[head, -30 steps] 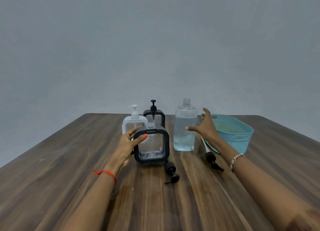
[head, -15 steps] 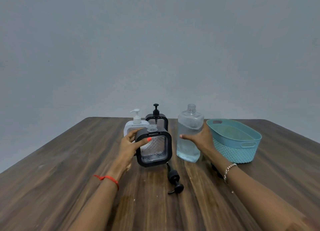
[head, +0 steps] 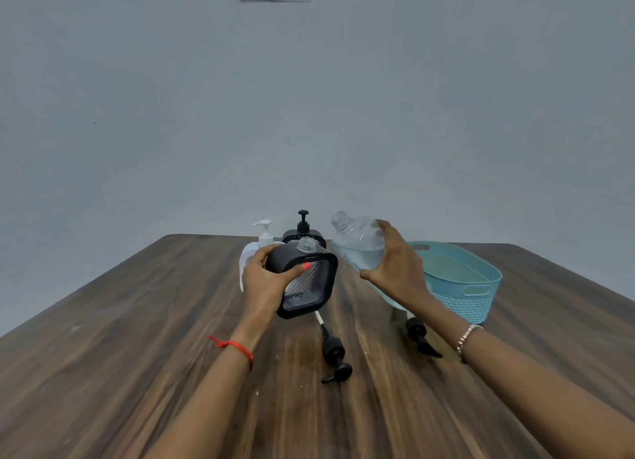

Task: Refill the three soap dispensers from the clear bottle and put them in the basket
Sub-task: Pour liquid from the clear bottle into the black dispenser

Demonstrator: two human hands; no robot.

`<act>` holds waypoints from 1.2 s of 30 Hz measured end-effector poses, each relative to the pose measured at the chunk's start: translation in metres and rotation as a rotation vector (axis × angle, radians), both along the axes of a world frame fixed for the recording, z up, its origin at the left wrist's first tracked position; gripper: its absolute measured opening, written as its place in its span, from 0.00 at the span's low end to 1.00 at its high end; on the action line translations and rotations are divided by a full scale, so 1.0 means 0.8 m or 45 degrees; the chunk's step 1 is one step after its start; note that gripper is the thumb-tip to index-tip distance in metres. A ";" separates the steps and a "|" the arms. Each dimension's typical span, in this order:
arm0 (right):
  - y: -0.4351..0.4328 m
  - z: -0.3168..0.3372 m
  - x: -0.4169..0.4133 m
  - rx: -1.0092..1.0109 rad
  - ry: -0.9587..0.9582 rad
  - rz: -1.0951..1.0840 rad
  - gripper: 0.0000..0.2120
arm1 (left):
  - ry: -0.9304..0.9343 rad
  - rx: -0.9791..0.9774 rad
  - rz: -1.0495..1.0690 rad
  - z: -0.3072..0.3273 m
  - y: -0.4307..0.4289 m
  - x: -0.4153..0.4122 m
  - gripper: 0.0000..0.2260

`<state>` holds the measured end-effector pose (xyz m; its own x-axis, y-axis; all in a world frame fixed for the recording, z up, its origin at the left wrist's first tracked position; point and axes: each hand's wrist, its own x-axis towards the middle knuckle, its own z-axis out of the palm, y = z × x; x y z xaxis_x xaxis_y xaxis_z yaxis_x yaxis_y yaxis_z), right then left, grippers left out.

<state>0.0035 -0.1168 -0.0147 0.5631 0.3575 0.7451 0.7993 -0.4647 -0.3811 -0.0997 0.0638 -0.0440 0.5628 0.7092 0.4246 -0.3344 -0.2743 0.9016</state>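
Observation:
My left hand [head: 264, 281] grips a square black-framed soap dispenser [head: 307, 286], its pump off and its open neck tipped toward the right. Lifted off the table in my right hand [head: 395, 266] is the clear bottle [head: 357, 244], uncapped, part full of clear liquid, its mouth leaning left toward the dispenser. Behind my left hand stand a white pump dispenser [head: 256, 249] and a second black dispenser [head: 304, 230], both with pumps on. The teal basket [head: 470, 286] sits to the right, nothing visible inside it.
Two loose black pump heads lie on the wooden table [head: 120, 338]: one pump head [head: 335, 354] in front of the held dispenser, the other pump head [head: 421, 336] under my right forearm. A plain grey wall runs behind the table.
My right hand closed on the clear bottle, lifted it and tilted it left. My left hand raised the black-framed dispenser off the table and tilted it right.

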 end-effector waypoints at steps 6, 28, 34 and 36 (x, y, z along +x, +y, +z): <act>-0.009 0.007 -0.008 -0.155 -0.225 -0.119 0.34 | -0.065 0.108 0.114 0.012 -0.026 -0.008 0.25; -0.020 0.015 -0.014 -0.370 -0.659 -0.309 0.40 | -0.026 0.343 0.266 0.025 -0.064 -0.031 0.24; -0.018 0.016 -0.014 -0.354 -0.715 -0.322 0.39 | -0.036 0.332 0.265 0.024 -0.066 -0.035 0.25; -0.018 0.016 -0.014 -0.343 -0.727 -0.322 0.39 | -0.038 0.334 0.270 0.023 -0.068 -0.037 0.25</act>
